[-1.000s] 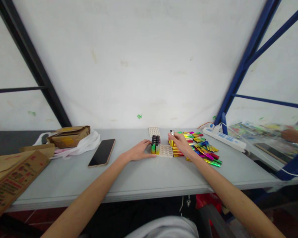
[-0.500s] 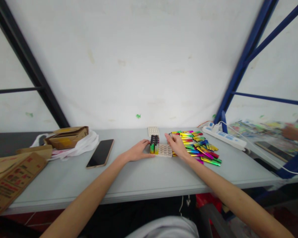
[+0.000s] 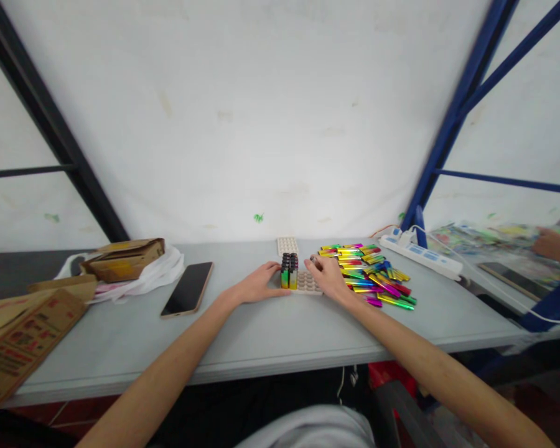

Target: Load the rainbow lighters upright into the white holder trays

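A pale tray (image 3: 308,283) with rows of round holes lies on the table in front of me. Upright lighters (image 3: 289,274) with black tops and shiny yellow-green bodies fill its left end. My left hand (image 3: 261,283) grips that end, thumb at the front and fingers behind. Over the right part of the tray, my right hand (image 3: 327,275) is closed in a pinch round a lighter (image 3: 313,258); only its dark metal top shows, the rest is hidden by the fingers. To the right lies a loose pile of lighters (image 3: 378,277) in shiny metallic colours.
Behind stands a second pale tray (image 3: 287,245) by the wall. A phone (image 3: 188,289) lies at left, near a small cardboard box (image 3: 126,258) and a larger carton (image 3: 28,342). A power strip (image 3: 422,256) sits at right; beyond it another person's hand (image 3: 555,247) shows.
My right hand has moved left from the edge of the pile to above the tray, carrying a lighter. My left hand stays at the tray's left end.
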`<state>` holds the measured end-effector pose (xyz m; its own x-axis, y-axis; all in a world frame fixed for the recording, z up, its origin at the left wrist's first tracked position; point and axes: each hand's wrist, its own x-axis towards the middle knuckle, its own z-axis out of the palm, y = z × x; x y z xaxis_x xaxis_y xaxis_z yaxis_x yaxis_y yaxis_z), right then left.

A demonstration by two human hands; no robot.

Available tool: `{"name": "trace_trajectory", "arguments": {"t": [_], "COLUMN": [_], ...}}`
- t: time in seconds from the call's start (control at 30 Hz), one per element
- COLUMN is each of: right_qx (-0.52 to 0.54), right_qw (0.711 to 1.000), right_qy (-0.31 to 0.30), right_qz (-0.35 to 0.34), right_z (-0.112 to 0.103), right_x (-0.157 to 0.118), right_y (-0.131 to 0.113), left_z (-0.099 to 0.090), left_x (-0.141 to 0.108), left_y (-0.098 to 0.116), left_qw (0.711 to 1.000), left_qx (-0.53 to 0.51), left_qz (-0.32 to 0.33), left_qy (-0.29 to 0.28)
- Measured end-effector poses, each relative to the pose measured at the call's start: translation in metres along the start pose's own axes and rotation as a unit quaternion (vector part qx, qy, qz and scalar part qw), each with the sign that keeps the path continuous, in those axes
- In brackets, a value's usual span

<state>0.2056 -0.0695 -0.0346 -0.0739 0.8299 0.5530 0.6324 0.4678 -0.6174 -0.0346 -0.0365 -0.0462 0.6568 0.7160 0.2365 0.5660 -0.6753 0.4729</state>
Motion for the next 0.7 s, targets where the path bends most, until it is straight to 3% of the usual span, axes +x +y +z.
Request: {"name": "trace_trajectory", "arguments": {"t": [0.53,0.7], "right_qx": [-0.028,-0.049], "right_qw": [0.999,0.995], "right_qy": [-0.015,-0.046], "right_qz": [-0.011,-0.072], "right_z": [-0.0047,-0.0057], "right_x": [0.0017,0.0054], "right_y": [0.0005,0.0061], "left_z": [-0.0004,-0.0018], "left_x": [-0.0002,-0.0002], "left_y": [-0.0003,-0.0003], "left_qw": [1.0,1.0], "left_qx": [-0.011,-0.018], "left_qz": [-0.002,0.003], "left_qy": [-0.001,-0.006]}}
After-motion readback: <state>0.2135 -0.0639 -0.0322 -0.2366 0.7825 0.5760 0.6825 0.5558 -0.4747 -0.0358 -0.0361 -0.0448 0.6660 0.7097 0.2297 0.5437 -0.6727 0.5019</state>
